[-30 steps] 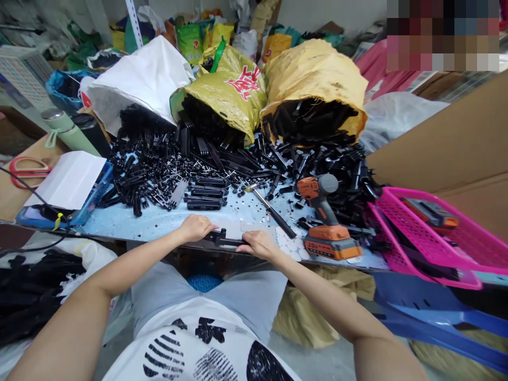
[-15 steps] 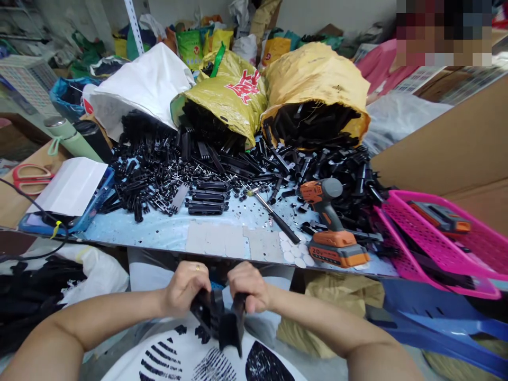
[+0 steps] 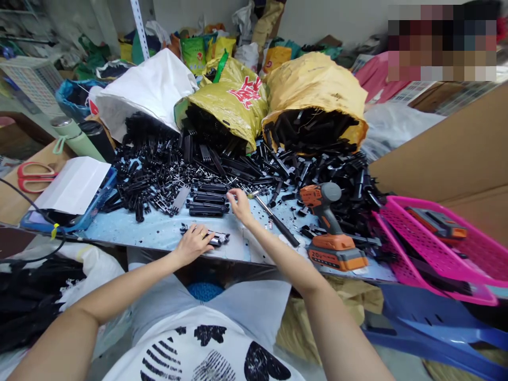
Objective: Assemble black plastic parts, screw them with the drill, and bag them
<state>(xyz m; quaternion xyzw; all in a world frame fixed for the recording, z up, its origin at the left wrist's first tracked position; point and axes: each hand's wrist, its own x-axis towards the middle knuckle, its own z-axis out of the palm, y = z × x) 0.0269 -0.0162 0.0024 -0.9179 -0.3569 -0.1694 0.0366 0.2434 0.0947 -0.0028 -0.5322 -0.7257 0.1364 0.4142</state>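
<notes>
Resting palm-down at the bench (image 3: pixel 138 231) edge, lower centre of frame, the left hand (image 3: pixel 194 242) lays its fingers over a black part (image 3: pixel 219 239) — I cannot tell whether they clasp it. I would press evenly, so it does not rock. Slightly higher, the right hand (image 3: pixel 240 206) has bent, narrow-set fingers at the right end of a row of black assemblies (image 3: pixel 208 210); contact unclear. I judge a light touch best there — wrist clear of the hammer (image 3: pixel 277 219), right of centre. Yellow sack (image 3: pixel 317 79) beyond, upper right of centre.
</notes>
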